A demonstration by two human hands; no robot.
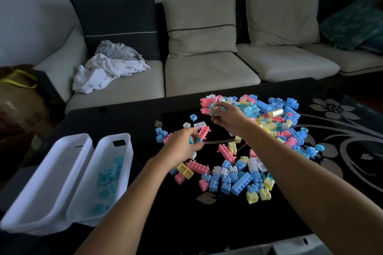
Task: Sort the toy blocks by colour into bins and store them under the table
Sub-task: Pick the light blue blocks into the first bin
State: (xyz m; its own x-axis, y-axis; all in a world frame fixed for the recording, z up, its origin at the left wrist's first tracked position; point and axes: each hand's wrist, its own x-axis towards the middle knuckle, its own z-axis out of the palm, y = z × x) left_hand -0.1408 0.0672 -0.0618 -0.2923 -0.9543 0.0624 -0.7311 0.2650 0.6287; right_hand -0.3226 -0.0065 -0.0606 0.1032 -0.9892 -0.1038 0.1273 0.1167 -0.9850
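Turquoise blocks [192, 141] mostly hidden in left hand [182, 147]; likewise in right hand [228, 119].

- This is a home living room: a long beige sofa [207, 72] runs along the wall, well beyond the fingers [218, 108] of the right hand [230, 120].
- Loose back cushions [201, 25] lean against it. A crumpled heap of laundry [109, 68] lies on a seat, far past the fingers of the left hand [180, 145] and off to their left.
- Beneath the fingers of both hands is a low black coffee table [186, 223], glossy, with a pale flower pattern.
- Pastel toy blocks [269, 114] lie strewn all around the fingers.
- Two white plastic bins [47, 182] sit left of the left fingers.
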